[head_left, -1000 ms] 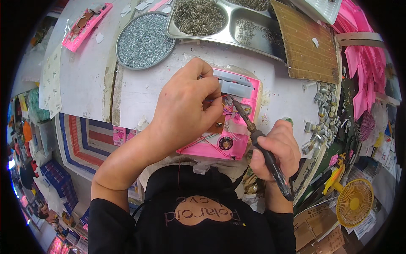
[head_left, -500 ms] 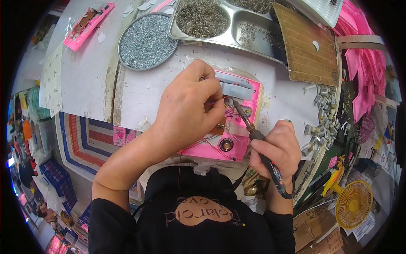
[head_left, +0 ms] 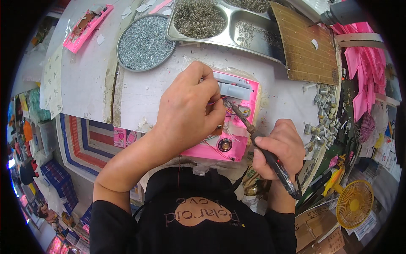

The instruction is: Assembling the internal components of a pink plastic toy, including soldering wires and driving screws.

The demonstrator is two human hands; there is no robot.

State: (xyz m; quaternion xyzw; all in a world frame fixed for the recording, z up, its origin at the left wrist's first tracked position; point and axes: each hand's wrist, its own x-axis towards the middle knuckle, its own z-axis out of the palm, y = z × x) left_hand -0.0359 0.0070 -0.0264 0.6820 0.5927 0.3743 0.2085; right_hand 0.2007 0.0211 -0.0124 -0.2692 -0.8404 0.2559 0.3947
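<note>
- Pink plastic case (head_left: 237, 142) lies open-side up at the front edge of the bench (head_left: 139, 91), just in front of the person, with a small round speaker (head_left: 224, 145) and thin wires (head_left: 220, 101) showing inside.
- Left hand (head_left: 190, 108) rests on the case, fingers (head_left: 207, 86) curled and pinched narrow over the wires; just what they pinch is hidden.
- Right hand (head_left: 281, 148) is wrapped tight round the dark handle of a soldering iron (head_left: 253, 131), tip angled up-left into the case beside the grey block (head_left: 234, 86).
- Step in hand, as I judge it: soldering a wire joint inside the case.
- Next move calls for a steady tip on the joint while the left fingers keep the wire from shifting.
- Round tray of small metal parts (head_left: 145, 42) and a divided steel tray (head_left: 220, 31) sit farther back.
</note>
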